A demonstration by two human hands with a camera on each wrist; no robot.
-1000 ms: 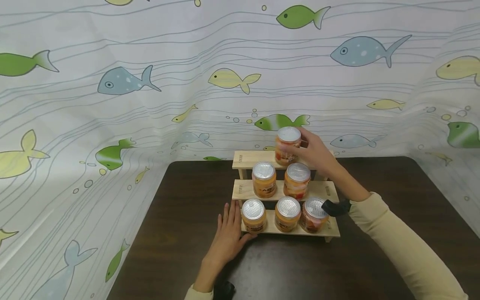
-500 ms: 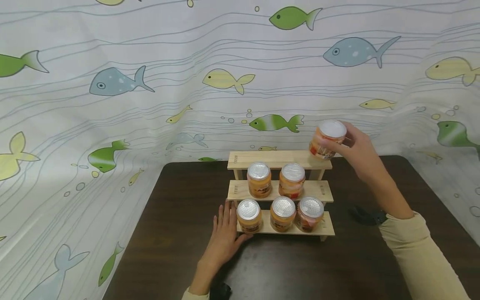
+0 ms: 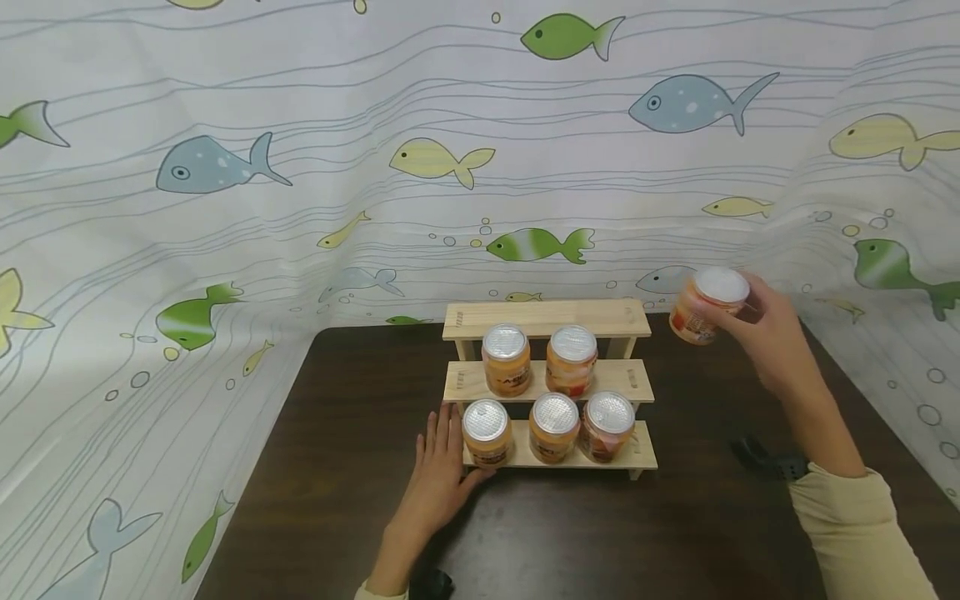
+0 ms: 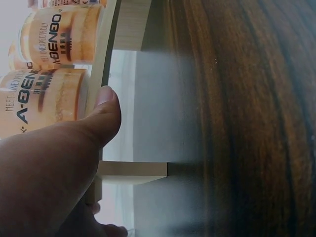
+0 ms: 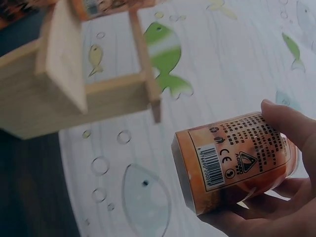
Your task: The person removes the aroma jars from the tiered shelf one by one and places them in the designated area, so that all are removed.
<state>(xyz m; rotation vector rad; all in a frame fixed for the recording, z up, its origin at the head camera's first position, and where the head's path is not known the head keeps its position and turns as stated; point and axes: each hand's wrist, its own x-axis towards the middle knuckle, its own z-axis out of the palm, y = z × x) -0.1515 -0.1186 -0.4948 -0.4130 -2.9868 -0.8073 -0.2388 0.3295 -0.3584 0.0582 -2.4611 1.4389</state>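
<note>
My right hand (image 3: 780,342) holds an orange-labelled jar (image 3: 693,321) with a pale lid in the air, beyond the right end of the wooden three-step rack (image 3: 546,317). In the right wrist view the jar (image 5: 237,160) lies tilted between thumb and fingers, its barcode and warning sign showing. My left hand (image 3: 431,487) rests against the rack's lower left corner, fingers straight along the side. Its thumb (image 4: 106,111) presses on the front edge of the bottom board. The nearest jar (image 3: 487,433) stands right beside that hand.
Two similar jars, one of them this jar (image 3: 506,362), stand on the middle step. Three are on the bottom step, including a centre jar (image 3: 554,429). The rack's top step is bare. A dark wood table (image 3: 360,392) lies below, with a fish-print cloth (image 3: 315,83) hanging behind.
My right hand has lifted the jar off the top step and carried it right, past the rack's end, then slightly lower. My left hand stays at the rack's corner; the head view has shifted rightward.
</note>
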